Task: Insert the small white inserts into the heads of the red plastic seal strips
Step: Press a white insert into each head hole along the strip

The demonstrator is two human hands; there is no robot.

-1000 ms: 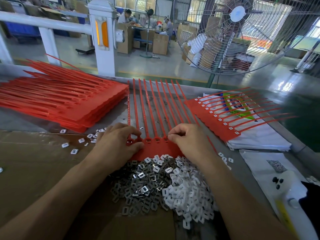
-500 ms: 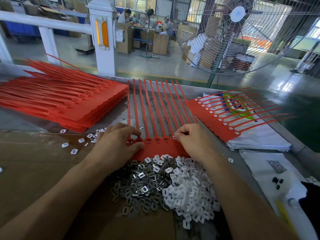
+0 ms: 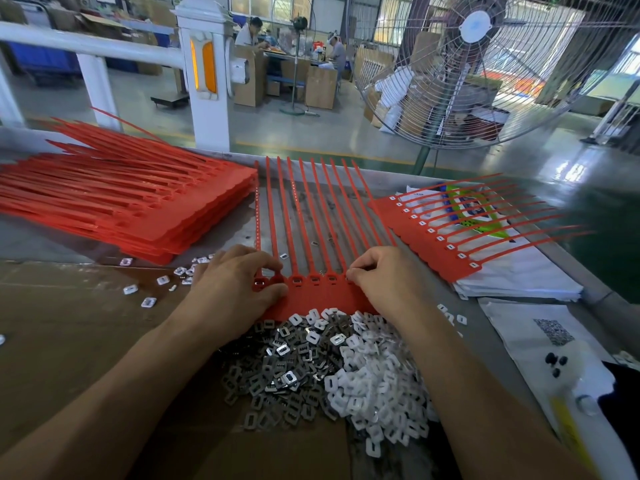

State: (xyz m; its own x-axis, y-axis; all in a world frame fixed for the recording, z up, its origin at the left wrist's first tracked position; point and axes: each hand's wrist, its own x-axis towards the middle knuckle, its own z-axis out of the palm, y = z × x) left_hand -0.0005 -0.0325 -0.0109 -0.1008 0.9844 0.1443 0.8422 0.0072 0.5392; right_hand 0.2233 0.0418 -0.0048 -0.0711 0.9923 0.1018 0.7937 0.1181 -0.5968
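Now both hands' curled fingers on the red seal strip sheet [image 3: 322, 296]: left hand [image 3: 235, 289] pinching, right hand [image 3: 384, 278] likewise.

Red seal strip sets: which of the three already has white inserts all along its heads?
The fanned set on the right, lying on white bags: a white insert shows in every head. The set under both hands shows empty ones.

Both hands, left [image 3: 231, 289] and right [image 3: 384, 278], pinch red seal strip sheet [image 3: 322, 292] heads; insert pile [image 3: 374, 382] near.
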